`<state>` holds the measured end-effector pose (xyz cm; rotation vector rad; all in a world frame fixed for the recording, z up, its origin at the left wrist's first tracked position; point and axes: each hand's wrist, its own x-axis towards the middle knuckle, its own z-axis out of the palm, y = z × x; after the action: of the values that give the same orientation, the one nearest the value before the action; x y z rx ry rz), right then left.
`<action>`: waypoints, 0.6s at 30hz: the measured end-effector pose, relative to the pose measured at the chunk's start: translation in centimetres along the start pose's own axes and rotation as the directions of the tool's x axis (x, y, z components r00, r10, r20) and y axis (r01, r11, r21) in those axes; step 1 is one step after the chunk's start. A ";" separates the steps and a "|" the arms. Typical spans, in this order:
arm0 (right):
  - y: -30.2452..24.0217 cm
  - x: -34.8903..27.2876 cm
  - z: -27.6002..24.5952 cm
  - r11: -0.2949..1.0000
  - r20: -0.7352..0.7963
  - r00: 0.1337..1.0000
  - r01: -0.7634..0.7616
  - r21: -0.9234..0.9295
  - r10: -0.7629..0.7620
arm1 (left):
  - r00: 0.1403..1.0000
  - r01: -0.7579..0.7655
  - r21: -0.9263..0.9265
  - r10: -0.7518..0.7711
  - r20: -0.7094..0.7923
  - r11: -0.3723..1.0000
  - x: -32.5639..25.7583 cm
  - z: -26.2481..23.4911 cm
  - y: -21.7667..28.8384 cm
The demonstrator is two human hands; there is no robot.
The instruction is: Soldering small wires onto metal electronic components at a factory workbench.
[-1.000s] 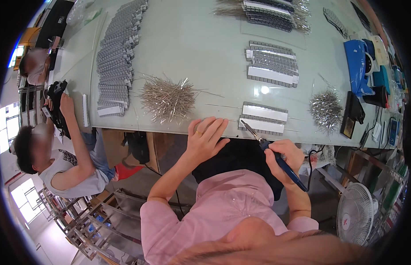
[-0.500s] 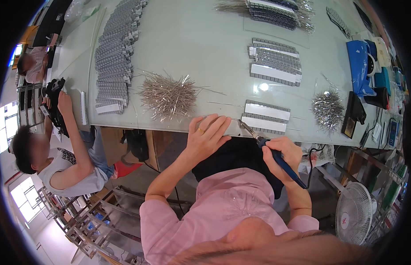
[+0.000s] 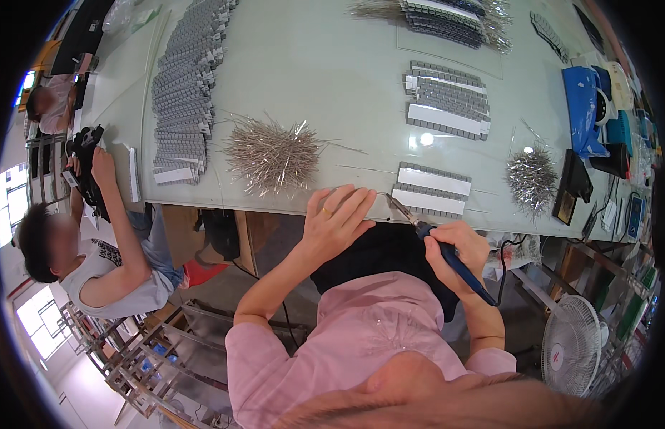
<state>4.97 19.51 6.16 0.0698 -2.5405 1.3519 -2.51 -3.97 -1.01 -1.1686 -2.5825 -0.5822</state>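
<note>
In my right hand (image 3: 461, 248) is a blue-handled soldering iron (image 3: 449, 256), its metal tip pointing up-left at the table's near edge. My left hand (image 3: 338, 218) lies with fingers stretched over that edge, just left of the tip. A thin wire seems to run from its fingertips to the tip; whether the fingers press on it is hidden. Grey segmented strips with white backing (image 3: 432, 189) lie just beyond the tip. Left of my left hand spreads a heap of thin silvery wire leads (image 3: 271, 155); a smaller heap (image 3: 531, 176) sits to the right.
Farther back lie more grey strips (image 3: 447, 107) and a stack (image 3: 443, 21). A long overlapping row of strips (image 3: 182, 107) runs along the left. A blue bag (image 3: 584, 111) and tools crowd the right end. At left, a co-worker (image 3: 111, 275) handles something black. A fan (image 3: 572, 343) stands lower right.
</note>
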 end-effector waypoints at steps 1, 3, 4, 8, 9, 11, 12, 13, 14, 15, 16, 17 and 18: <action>0.0 0.0 0.0 1.000 0.003 1.000 0.001 -0.002 -0.001 | 1.000 -0.001 0.001 0.001 0.002 1.000 0.0 0.0 0.0; -0.1 0.0 0.0 1.000 0.008 1.000 -0.003 0.000 0.003 | 1.000 0.001 0.000 -0.001 0.002 1.000 0.0 0.0 0.0; -0.1 0.0 0.0 1.000 0.013 1.000 -0.007 0.003 0.007 | 1.000 0.002 -0.001 -0.002 0.003 1.000 0.0 0.0 0.1; -0.3 0.1 0.0 1.000 0.031 1.000 0.006 -0.009 -0.006 | 1.000 -0.004 0.001 0.004 0.012 1.000 0.2 -0.2 0.2; -0.5 0.2 0.0 0.999 0.035 0.999 0.038 -0.033 -0.037 | 0.999 0.042 -0.048 -0.041 0.030 0.998 0.4 -0.4 0.4; -1.0 0.5 0.0 0.989 0.068 0.992 0.115 -0.096 -0.108 | 0.995 0.088 -0.097 -0.083 0.050 0.991 0.8 -1.0 0.8; -1.3 0.6 0.1 0.984 0.083 0.988 0.139 -0.108 -0.130 | 0.991 0.125 -0.113 -0.118 0.066 0.986 1.1 -1.3 1.0; -1.6 0.7 0.2 0.979 0.099 0.983 0.163 -0.118 -0.152 | 0.985 0.162 -0.129 -0.152 0.081 0.978 1.2 -1.6 1.1; -1.6 0.7 0.2 0.975 0.111 0.980 0.180 -0.132 -0.165 | 0.985 0.159 -0.130 -0.149 0.082 0.979 1.3 -1.8 1.2; -1.2 0.6 0.2 0.975 0.109 0.980 0.178 -0.132 -0.165 | 0.982 0.179 -0.055 -0.175 0.074 0.982 1.3 -2.0 1.2; -0.6 0.5 0.2 0.980 0.092 0.982 0.171 -0.105 -0.162 | 0.978 0.200 0.021 -0.201 0.062 0.980 1.2 -2.3 1.1; -0.1 0.4 0.1 0.983 0.073 0.985 0.165 -0.079 -0.159 | 0.973 0.222 0.061 -0.225 0.049 0.973 1.0 -2.5 0.9; 0.1 0.3 0.0 0.989 0.065 0.989 0.137 -0.059 -0.133 | 0.971 0.237 0.085 -0.239 0.013 0.968 0.8 -2.8 0.6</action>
<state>4.65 19.60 6.17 0.2703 -2.5743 1.2356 -2.45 -4.34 1.91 -0.8505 -2.7594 -0.5061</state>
